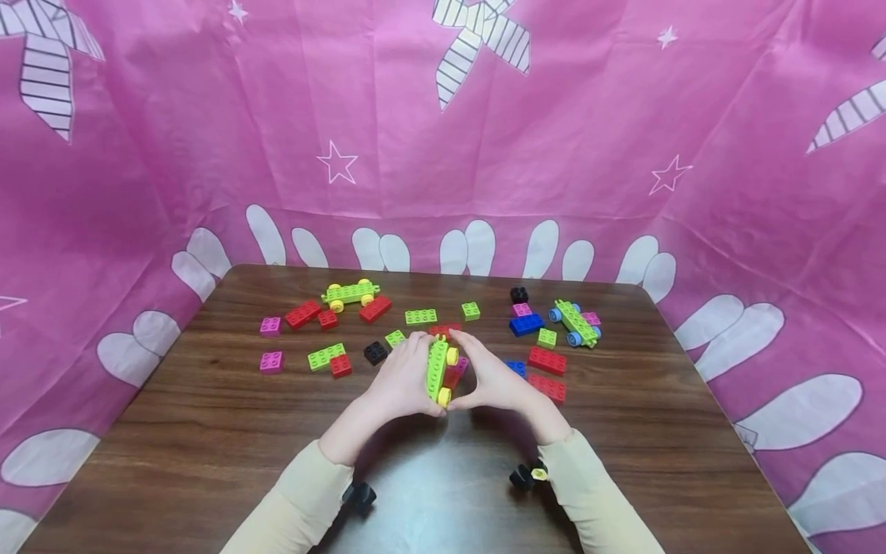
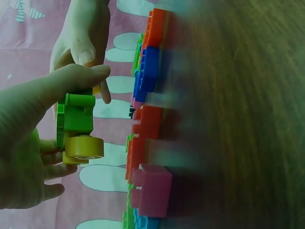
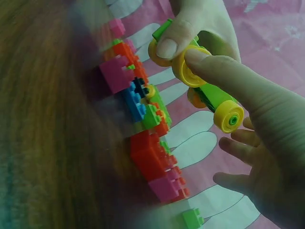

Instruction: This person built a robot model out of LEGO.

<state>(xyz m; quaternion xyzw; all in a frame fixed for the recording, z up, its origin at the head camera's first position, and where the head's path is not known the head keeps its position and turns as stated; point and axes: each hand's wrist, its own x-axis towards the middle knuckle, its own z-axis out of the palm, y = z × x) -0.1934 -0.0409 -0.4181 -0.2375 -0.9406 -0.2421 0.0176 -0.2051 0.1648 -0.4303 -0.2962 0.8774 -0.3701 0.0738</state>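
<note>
My left hand (image 1: 404, 375) grips a green toy car base (image 1: 437, 368) with studs on top and yellow wheels (image 3: 228, 116), thumb on one end. The car base is held up over the table, its studded side tilted toward the left hand. Beside it, my right hand (image 1: 497, 377) curves loosely around the wheel side. Its thumb (image 3: 221, 71) touches a yellow wheel, while its other fingers (image 3: 236, 150) stay spread and apart from the car. Beneath the hands, red and pink bricks (image 1: 462, 366) lie partly hidden.
On the brown table (image 1: 208, 431), another green car base with yellow wheels (image 1: 351, 293) stands back left. One with blue wheels (image 1: 576, 323) stands at right. Loose bricks lie between, including blue (image 1: 526, 324), black (image 1: 375, 352) and red (image 1: 547, 360). Pink cloth (image 1: 415, 154) hangs behind.
</note>
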